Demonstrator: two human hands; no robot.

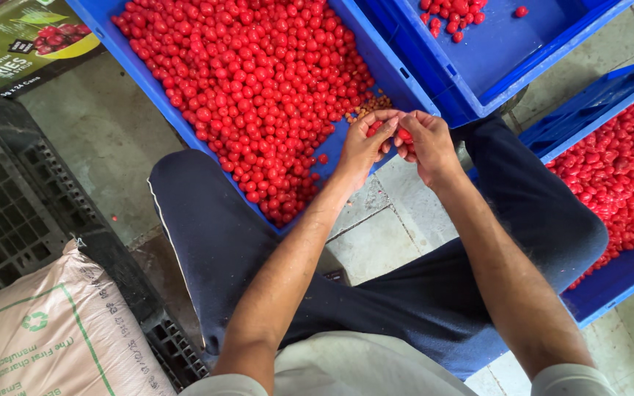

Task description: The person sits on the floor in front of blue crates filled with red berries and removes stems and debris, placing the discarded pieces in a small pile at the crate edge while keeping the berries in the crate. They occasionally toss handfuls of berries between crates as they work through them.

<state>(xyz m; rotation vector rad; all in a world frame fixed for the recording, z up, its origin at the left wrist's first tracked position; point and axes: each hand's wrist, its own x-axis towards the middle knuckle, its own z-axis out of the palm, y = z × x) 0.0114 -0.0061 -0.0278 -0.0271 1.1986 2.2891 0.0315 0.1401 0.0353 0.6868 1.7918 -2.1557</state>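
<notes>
A single camera is sitting on the person's head and looking almost straight down, so the view is taking in the forearms, the lap and the tiled floor point(104, 132) from close above. The hands are meeting near the centre of the frame, just above the knees. The frame edges are cutting off the blue crates point(405, 81) at the top and right, and a black crate point(9, 205) and a sack point(53, 330) at the left.

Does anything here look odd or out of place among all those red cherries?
One thing: a small heap of brownish bits lies in the big blue crate, at the edge of the red cherries, just beyond the left hand and right hand. Otherwise nothing looks spilled or damaged.
</notes>
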